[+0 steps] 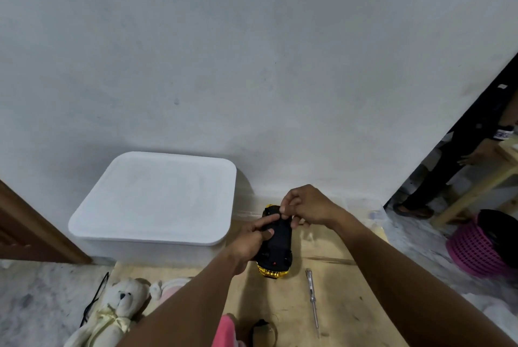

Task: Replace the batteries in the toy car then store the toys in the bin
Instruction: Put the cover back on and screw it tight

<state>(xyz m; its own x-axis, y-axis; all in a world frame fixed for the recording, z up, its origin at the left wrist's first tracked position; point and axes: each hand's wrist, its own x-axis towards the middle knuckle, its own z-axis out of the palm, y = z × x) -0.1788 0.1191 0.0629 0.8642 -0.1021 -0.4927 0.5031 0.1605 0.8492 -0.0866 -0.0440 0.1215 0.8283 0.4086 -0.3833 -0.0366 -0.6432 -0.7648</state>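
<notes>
A yellow toy car [276,251] lies upside down over the cardboard, its black underside facing up. My left hand [252,237] grips the car's left side, thumb on the underside. My right hand [302,206] pinches at the far end of the underside with fingertips together; what it pinches is too small to tell. A white bin [157,195] with its lid on stands to the left against the wall. A cream teddy bear [112,310] lies at the lower left. A screwdriver [313,300] lies on the cardboard right of the car.
A pink toy [224,330] and a small dark object [262,331] lie near the bottom edge. A pink basket [479,248] sits at the right. Another person [476,147] stands in the doorway beside a wooden frame. A brown door [30,229] is at the left.
</notes>
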